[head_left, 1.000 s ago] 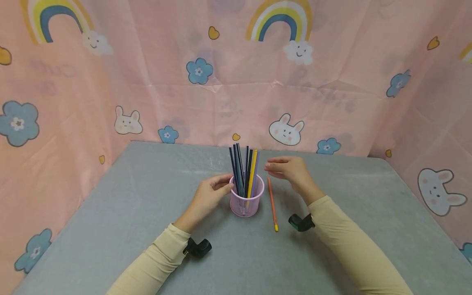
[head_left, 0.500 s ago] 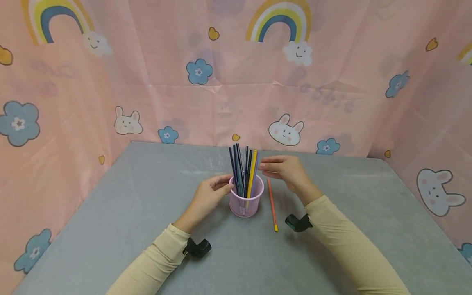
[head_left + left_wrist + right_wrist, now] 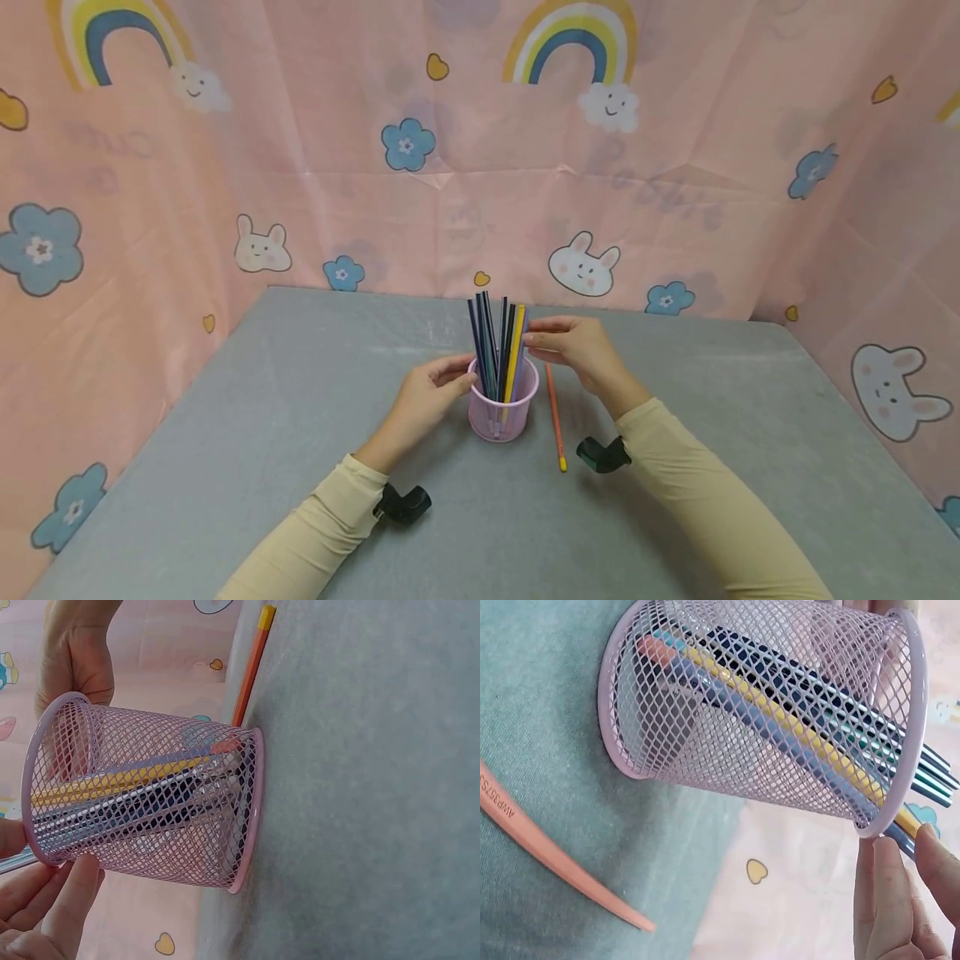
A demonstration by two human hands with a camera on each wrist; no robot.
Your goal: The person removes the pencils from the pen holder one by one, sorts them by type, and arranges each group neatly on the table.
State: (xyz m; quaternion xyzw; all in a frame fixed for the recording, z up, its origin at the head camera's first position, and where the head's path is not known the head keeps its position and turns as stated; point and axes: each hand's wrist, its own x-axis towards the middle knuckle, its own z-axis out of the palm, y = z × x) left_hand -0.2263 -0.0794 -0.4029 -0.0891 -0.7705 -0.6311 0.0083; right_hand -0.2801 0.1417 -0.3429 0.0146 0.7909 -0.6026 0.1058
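A pink mesh pencil cup (image 3: 498,421) stands upright on the table, holding several dark pencils (image 3: 487,346), a yellow pencil (image 3: 515,354) and a purple pencil (image 3: 522,358). My left hand (image 3: 423,400) grips the cup's rim from the left, its thumb and fingers on either side of the rim in the left wrist view. At the right of the cup, my right hand (image 3: 585,354) has its thumb and fingertips around the purple pencil just above the rim (image 3: 904,840). An orange pencil (image 3: 556,417) with a yellow end lies on the table right of the cup.
The grey table (image 3: 315,358) extends around the cup. Pink printed cloth (image 3: 480,183) hangs behind it and at both sides. A black wrist camera is on each sleeve, the right one (image 3: 602,454) close to the orange pencil.
My right hand has moved left from beside the cup to the purple pencil. My left hand, the cup and the orange pencil have stayed in place.
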